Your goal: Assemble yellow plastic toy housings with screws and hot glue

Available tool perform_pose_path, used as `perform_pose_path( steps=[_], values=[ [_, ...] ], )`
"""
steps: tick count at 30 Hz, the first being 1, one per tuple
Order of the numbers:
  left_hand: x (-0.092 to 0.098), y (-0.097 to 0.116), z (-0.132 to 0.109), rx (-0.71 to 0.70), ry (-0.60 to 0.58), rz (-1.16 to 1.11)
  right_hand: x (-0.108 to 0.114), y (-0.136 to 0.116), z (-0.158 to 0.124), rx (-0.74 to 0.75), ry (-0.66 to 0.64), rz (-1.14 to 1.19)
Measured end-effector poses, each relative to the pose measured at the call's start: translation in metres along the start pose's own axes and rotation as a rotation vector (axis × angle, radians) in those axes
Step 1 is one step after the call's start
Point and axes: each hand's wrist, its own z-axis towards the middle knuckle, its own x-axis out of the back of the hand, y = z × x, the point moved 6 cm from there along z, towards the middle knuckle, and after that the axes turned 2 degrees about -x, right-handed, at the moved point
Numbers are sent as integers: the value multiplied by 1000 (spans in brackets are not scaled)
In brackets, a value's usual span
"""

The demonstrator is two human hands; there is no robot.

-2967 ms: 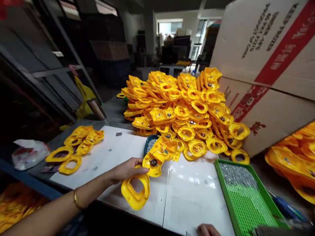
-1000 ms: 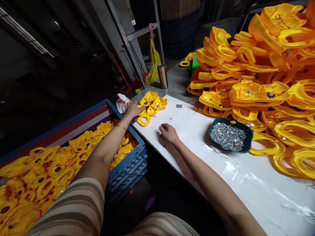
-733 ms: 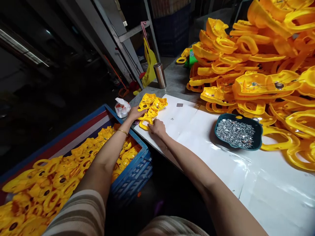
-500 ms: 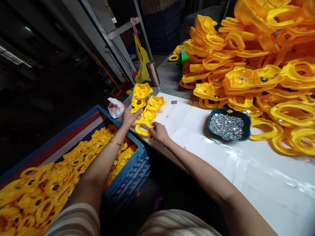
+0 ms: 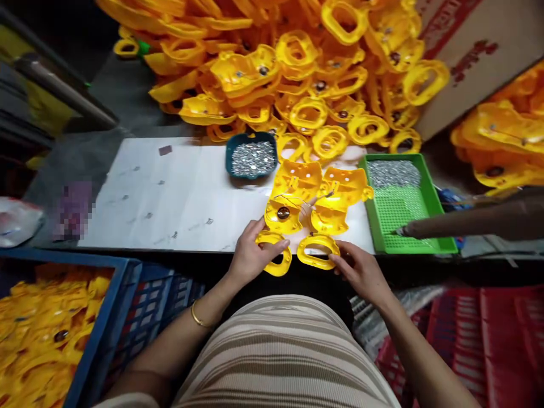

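Observation:
Two yellow plastic shell halves lie side by side, hollow insides up, at the front edge of the table, joined by thin wires. The left shell half (image 5: 293,178) has a round dark metal-looking disc in it and a ring-shaped handle at its near end. My left hand (image 5: 250,252) is closed on that handle, thumb on top. The right shell half (image 5: 334,218) has a similar oval ring handle. My right hand (image 5: 361,269) pinches this ring at its right side. Both rings overhang the table edge.
Behind is a heap of yellow shells (image 5: 297,56). A dark green bowl (image 5: 229,161) and a green tray (image 5: 450,245) hold small metal pieces. A long dark tool (image 5: 467,222) with a thin tip reaches over the tray. A blue crate (image 5: 123,272) of yellow parts stands lower left.
Both hands have moved right along the table with the two shell halves, from beside the blue crate to between bowl and green tray. The view has swung right.

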Motion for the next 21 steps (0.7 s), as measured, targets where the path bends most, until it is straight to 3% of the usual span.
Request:
perform_pose_path(
  steps=[3, 7, 12, 15, 18, 21],
  values=[
    [-11, -1, 8, 51, 43, 117, 14, 14, -7, -9, 2, -29],
    [-3, -20, 6, 122, 75, 286, 21, 15, -18, 10, 100, -224],
    [3, -12, 0, -119, 153, 632, 31, -12, -21, 78, 389, -336],
    [-20, 8, 18, -255, 109, 755, 29, -25, -13, 129, 472, -394],
    [-53, 33, 49, -349, -14, 785, 24, -28, -5, 140, 474, -467],
    [-74, 52, 73, -378, -114, 804, 22, -28, -5, 146, 468, -462]
  ],
)
